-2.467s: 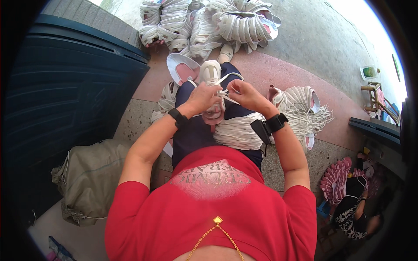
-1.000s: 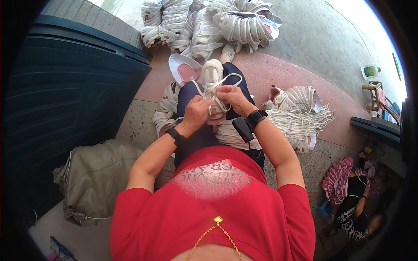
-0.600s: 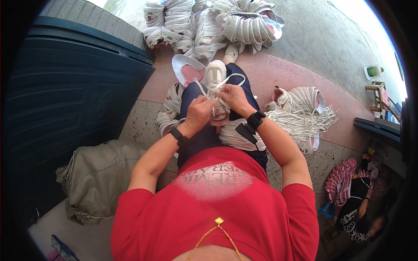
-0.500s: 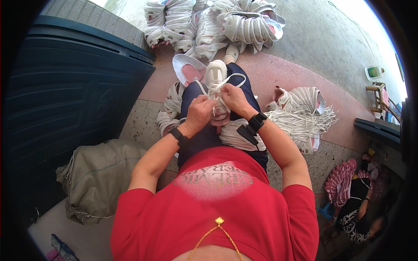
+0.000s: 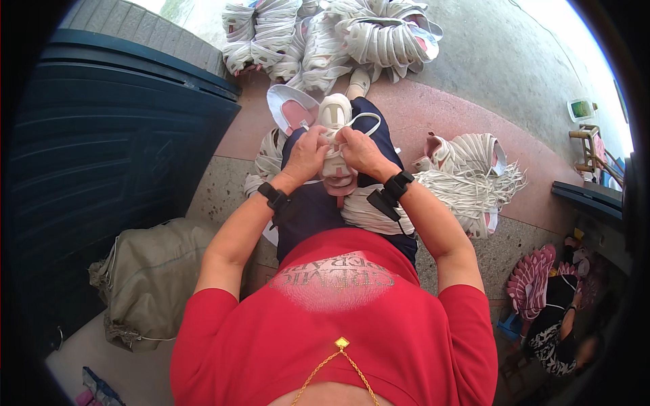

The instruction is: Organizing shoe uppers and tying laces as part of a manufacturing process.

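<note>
A white and pink sneaker upper (image 5: 336,112) lies on my lap between my knees, its toe pointing away from me. My left hand (image 5: 307,154) is at its left edge by the eyelets, fingers pinched where the lace runs. My right hand (image 5: 361,151) is across from it, thumb and fingers closed on the white shoelace (image 5: 369,123), which loops out over my right thigh. The lace ends near my fingertips are too small to make out. Below my hands the pink heel part (image 5: 340,188) of the upper shows.
Bundles of stacked white uppers (image 5: 321,51) lie ahead; another bundle with loose laces (image 5: 467,179) is at right. A grey-green sack (image 5: 156,277) is by the dark blue door (image 5: 115,135). Another person (image 5: 558,338) sits at lower right near pink uppers (image 5: 531,281).
My left hand has moved up and forward along the upper, toward its toe. My right hand has shifted slightly, and the lace loop near it has changed shape.
</note>
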The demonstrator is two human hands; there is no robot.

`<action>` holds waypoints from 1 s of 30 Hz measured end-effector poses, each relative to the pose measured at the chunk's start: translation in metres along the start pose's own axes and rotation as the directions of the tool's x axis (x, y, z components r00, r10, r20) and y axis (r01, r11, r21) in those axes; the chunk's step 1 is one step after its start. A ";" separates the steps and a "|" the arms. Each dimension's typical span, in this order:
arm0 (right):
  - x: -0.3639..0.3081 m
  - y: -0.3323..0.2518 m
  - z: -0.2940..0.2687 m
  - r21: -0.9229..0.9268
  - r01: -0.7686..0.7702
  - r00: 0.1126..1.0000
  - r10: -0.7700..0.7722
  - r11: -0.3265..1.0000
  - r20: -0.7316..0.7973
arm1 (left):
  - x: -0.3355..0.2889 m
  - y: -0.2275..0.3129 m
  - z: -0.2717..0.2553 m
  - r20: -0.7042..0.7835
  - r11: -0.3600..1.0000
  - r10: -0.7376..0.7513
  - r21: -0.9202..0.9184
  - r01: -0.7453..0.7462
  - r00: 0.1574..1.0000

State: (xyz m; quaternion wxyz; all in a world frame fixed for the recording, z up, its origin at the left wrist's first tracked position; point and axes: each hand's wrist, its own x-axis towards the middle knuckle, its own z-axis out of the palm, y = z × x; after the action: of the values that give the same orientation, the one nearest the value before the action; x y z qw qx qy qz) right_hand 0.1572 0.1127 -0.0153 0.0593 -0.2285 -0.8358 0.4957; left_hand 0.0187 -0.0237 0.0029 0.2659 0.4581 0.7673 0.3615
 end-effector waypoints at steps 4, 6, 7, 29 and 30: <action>-0.003 0.001 -0.004 -0.016 -0.045 0.999 0.045 0.999 -0.004 | 0.018 0.011 -0.005 0.181 0.999 -0.044 0.034 0.038 0.983; -0.002 0.001 -0.007 0.005 -0.030 1.000 0.030 1.000 0.003 | 0.019 0.014 -0.004 0.202 0.997 -0.018 0.072 0.003 0.979; -0.002 -0.001 -0.008 0.017 -0.021 1.000 0.021 1.000 0.008 | 0.020 0.012 -0.004 0.212 0.996 -0.006 0.092 -0.014 0.977; 0.025 -0.016 -0.079 -0.426 0.289 0.905 -0.100 0.857 0.413 | 0.006 0.021 -0.108 -0.170 0.564 -0.394 -0.821 0.092 0.903; 0.024 -0.014 -0.083 -0.420 0.265 0.903 -0.071 0.868 0.424 | 0.011 0.034 -0.105 -0.114 0.453 -0.427 -0.886 0.102 0.897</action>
State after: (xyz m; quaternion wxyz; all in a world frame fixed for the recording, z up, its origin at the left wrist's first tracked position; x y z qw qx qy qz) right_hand 0.1582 0.1846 0.0354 -0.1235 -0.0562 -0.9418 0.3077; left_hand -0.0466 -0.0359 0.0920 0.3833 0.0707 0.5774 0.7174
